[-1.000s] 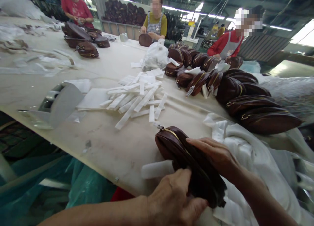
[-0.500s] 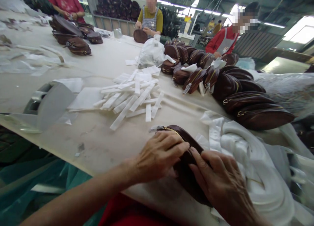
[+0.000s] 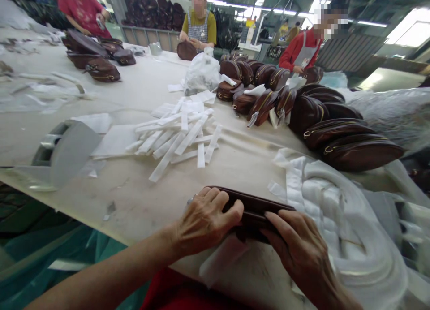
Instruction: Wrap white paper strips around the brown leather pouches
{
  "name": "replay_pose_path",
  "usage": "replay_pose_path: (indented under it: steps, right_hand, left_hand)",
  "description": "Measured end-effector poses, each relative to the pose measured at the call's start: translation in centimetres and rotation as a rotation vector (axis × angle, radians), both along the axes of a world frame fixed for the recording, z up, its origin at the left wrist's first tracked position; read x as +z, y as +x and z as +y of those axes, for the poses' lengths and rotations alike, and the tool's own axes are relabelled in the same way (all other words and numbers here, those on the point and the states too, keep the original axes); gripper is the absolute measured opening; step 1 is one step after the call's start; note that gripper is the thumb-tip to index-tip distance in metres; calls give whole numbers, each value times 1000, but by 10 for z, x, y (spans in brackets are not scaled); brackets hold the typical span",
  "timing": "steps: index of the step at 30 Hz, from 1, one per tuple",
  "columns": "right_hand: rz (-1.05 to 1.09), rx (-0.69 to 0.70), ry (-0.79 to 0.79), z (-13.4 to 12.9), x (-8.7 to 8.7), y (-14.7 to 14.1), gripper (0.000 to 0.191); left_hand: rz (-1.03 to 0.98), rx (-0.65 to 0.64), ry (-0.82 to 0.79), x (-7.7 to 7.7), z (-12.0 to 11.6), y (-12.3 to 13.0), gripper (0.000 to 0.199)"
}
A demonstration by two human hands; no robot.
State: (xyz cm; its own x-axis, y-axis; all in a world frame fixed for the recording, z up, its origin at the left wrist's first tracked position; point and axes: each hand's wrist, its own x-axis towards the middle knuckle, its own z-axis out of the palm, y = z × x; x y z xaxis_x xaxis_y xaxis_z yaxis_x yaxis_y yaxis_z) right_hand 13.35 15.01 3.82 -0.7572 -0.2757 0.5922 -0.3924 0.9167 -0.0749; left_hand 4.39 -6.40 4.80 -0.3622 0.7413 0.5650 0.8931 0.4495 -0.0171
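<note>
A dark brown leather bag (image 3: pixel 258 207) is held edge-up between my two hands, above the near part of the table. My left hand (image 3: pixel 210 216) grips its left end, fingers curled over the upper edge and thumb on the near side. On the right end, my right hand (image 3: pixel 295 238) is closed around the bag with its thumb along the near side. The bag's zipper is not visible from here. Below it, a translucent white sheet (image 3: pixel 223 256) hangs or lies near the table edge; I cannot tell whether it touches the bag.
White strips (image 3: pixel 181 135) lie piled on the table (image 3: pixel 141 207). Rolled white foam sheeting (image 3: pixel 356 238) is at the right, with finished-looking brown bags (image 3: pixel 363 153) behind it. A tape dispenser (image 3: pixel 63 153) stands at left. Co-workers (image 3: pixel 199 27) are across the table.
The bag has turned from a slant to nearly level, and its gold zipper has gone out of sight. My left hand has shifted left and down. A translucent sheet now shows below.
</note>
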Motion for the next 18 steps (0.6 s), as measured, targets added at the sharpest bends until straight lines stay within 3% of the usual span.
replay_pose_path:
  steps: [3, 7, 10, 12, 15, 18]
  right_hand:
    - [4, -23, -11, 2, -3, -10, 18]
    - [-34, -172, -84, 1, 1, -22, 39]
    - [-100, -189, -26, 1, 7, -27, 44]
    - [-106, -192, 28, 0, 11, -30, 40]
    - [-90, -185, 41, 1, 12, -30, 37]
    - [-187, -78, -76, 10, 17, -32, 31]
  left_hand:
    - [-24, 15, -35, -1, 6, -4, 16]
    - [-98, 95, -49, 2, 17, -13, 27]
    - [-168, 169, -216, 15, 26, -14, 35]
    - [-165, 201, -321, 24, 31, -14, 25]
    - [-83, 159, -339, 30, 37, -13, 14]
    - [-72, 55, -309, 23, 38, -13, 23]
